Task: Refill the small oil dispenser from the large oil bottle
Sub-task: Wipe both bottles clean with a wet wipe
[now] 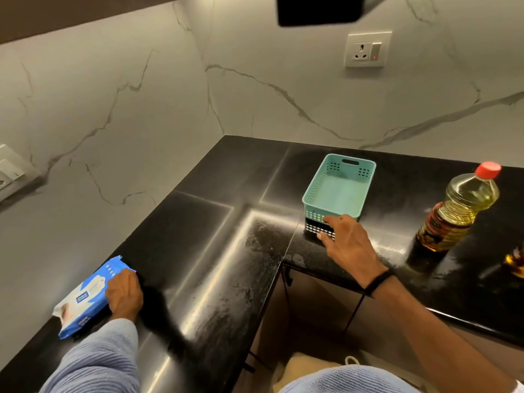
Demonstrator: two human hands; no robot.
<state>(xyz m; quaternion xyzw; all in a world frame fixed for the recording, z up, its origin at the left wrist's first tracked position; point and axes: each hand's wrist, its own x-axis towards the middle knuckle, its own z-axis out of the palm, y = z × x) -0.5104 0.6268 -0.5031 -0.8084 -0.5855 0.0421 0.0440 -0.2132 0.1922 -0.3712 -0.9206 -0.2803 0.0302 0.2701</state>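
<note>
1. Countertop (226,279): black polished stone, L-shaped, glossy with pale smears; marble-veined wall panels behind.
2. Large oil bottle (459,211): one, clear ribbed plastic, yellow oil, red screw cap on, red-and-gold label; stands on the right of the counter, apart from both hands.
3. At the right edge, one amber object (516,260), cut off; identity unclear.
4. Basket (338,188): one, teal plastic, rectangular, perforated walls, slot handle, empty.
5. Right hand (350,245): fingers loosely spread, fingertips touching the basket's near wall.
6. Left hand (124,293): fingers pressed together, flat on one blue-and-white soft wipes pack (90,296), near left.
7. Wall sockets: two visible.
</note>
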